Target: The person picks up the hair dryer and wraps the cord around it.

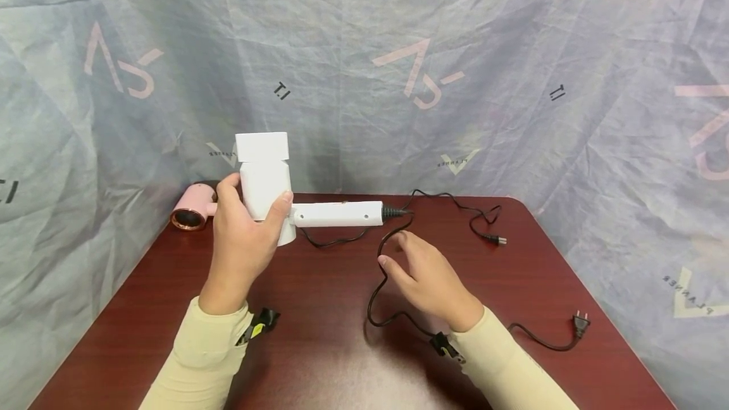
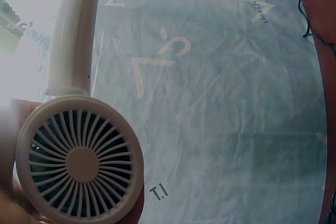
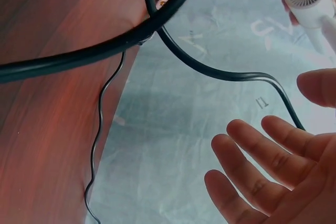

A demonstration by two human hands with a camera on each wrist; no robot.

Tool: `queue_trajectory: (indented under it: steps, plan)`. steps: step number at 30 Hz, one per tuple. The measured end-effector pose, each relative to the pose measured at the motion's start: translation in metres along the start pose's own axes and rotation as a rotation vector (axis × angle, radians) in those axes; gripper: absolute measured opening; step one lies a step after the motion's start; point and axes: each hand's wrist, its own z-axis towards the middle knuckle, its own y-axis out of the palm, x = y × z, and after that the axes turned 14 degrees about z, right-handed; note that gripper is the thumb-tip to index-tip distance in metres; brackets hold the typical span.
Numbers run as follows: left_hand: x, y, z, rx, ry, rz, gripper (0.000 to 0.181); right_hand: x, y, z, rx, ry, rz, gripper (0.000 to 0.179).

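Observation:
A white hair dryer (image 1: 264, 185) is held up over the table by my left hand (image 1: 242, 245), fingers and thumb wrapped around its barrel. Its flat nozzle (image 1: 262, 147) points up, and the handle (image 1: 338, 214) extends level to the right. In the left wrist view the round slotted grille (image 2: 79, 161) faces the camera. My right hand (image 1: 429, 280) is beside the dryer's black cord (image 1: 370, 309), just below the handle's end. The right wrist view shows that hand's fingers (image 3: 252, 182) spread and loosely bent, with the cord passing behind them.
A pink hair dryer (image 1: 197, 201) lies at the table's back left, partly behind my left hand. A black cord runs along the back to a plug (image 1: 497, 240). Another plug (image 1: 581, 323) is on the right. Grey printed fabric (image 1: 342, 81) surrounds the dark red table (image 1: 319, 347).

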Motion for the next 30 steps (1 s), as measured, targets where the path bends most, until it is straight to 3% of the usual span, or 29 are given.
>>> queue_trajectory:
  steps: [11,19,30]
  plan:
    - [0.003,0.006,-0.005,0.037,0.015,-0.024,0.076,-0.005,0.008,-0.003,-0.006,-0.066,-0.017,0.017]
    - [0.004,0.012,-0.007,0.058,0.044,-0.06,0.077,-0.008,0.016,-0.004,-0.016,-0.084,0.037,0.006]
    - [0.001,0.02,-0.01,0.096,0.108,-0.075,0.079,-0.018,0.024,-0.006,-0.068,-0.136,0.022,0.016]
